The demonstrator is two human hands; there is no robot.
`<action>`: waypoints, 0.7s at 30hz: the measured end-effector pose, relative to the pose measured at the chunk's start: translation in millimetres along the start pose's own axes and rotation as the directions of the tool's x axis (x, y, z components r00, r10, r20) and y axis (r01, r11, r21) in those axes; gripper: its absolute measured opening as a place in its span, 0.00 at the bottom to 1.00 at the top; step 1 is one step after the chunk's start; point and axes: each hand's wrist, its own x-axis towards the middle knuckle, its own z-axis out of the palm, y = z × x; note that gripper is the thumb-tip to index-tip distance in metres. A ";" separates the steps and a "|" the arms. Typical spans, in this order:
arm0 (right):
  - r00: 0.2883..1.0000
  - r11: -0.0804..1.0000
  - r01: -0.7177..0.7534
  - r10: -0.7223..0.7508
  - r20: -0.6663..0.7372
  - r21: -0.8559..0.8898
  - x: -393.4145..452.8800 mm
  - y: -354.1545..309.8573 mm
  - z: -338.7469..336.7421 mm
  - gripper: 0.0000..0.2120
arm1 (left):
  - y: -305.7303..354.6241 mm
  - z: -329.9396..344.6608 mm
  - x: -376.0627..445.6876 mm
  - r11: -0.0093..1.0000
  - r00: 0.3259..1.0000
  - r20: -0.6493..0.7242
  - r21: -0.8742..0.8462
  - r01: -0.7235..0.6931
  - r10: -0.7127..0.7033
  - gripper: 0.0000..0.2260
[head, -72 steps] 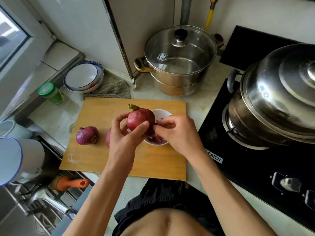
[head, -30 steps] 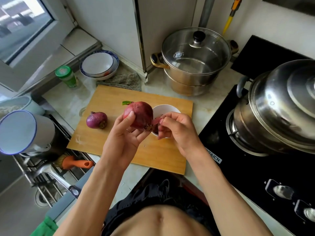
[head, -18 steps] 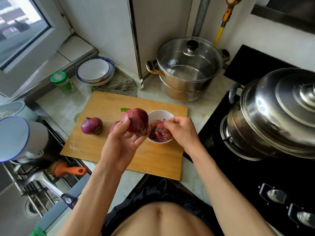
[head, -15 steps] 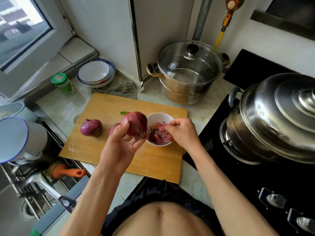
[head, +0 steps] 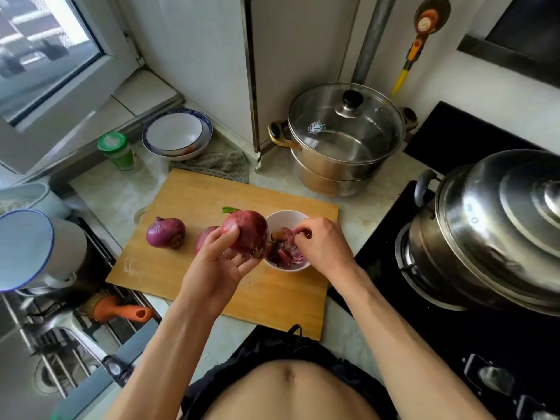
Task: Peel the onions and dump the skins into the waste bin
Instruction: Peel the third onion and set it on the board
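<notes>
My left hand (head: 216, 265) grips a red onion (head: 247, 233) with a green sprout, held above the wooden cutting board (head: 212, 192). My right hand (head: 322, 247) hovers over a small white bowl (head: 283, 215), fingers curled over the onion skins (head: 283, 251) inside; whether it pinches a piece I cannot tell. A second red onion (head: 166, 232) lies on the board's left. A third onion (head: 206, 236) shows partly behind my left hand.
A lidded steel pot (head: 342, 140) stands behind the board. A large steel pot (head: 497, 228) sits on the black stove at right. Stacked bowls (head: 177, 136), a green-lidded jar (head: 116, 151) and a cloth are at back left; the sink and enamel mugs (head: 33, 250) are left.
My right hand pulled skin off the held onion and moved right over the bowl of skins. My left hand keeps the onion raised.
</notes>
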 end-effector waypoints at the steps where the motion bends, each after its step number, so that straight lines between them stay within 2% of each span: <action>1: 1.000 1.000 0.005 -0.005 -0.008 0.009 -1.5 -0.5 0.8 0.11 | 0.3 -1.2 -0.1 1.000 1.000 0.004 0.008 0.001 -0.001 0.23; 6: 0.994 0.981 0.090 -0.076 -0.084 0.174 -7.3 -9.1 -3.5 0.09 | 1.9 -2.3 -0.7 0.998 0.998 0.061 0.053 -0.026 0.023 0.18; 10: 0.965 0.887 0.260 -0.225 -0.135 0.382 -15.2 -32.0 -18.4 0.11 | 6.6 0.5 0.2 0.994 0.993 0.119 0.105 -0.021 0.008 0.18; 13: 0.881 0.814 0.473 -0.439 -0.176 0.336 -15.8 -47.5 -30.1 0.16 | 13.7 7.7 1.3 0.988 0.984 0.172 0.157 0.012 -0.039 0.19; 15: 0.825 0.780 0.564 -0.541 -0.161 0.270 -15.2 -52.9 -33.1 0.19 | 16.9 12.2 0.5 0.975 0.984 0.167 0.221 0.025 -0.063 0.20; 18: 0.799 0.762 0.598 -0.591 -0.111 0.248 -11.2 -54.6 -36.9 0.21 | 22.5 20.1 4.7 0.946 0.983 0.141 0.318 0.070 -0.120 0.22; 21: 0.753 0.727 0.655 -0.651 -0.098 0.206 -8.1 -51.6 -37.0 0.19 | 26.5 24.9 7.6 0.922 0.978 0.125 0.371 0.111 -0.168 0.20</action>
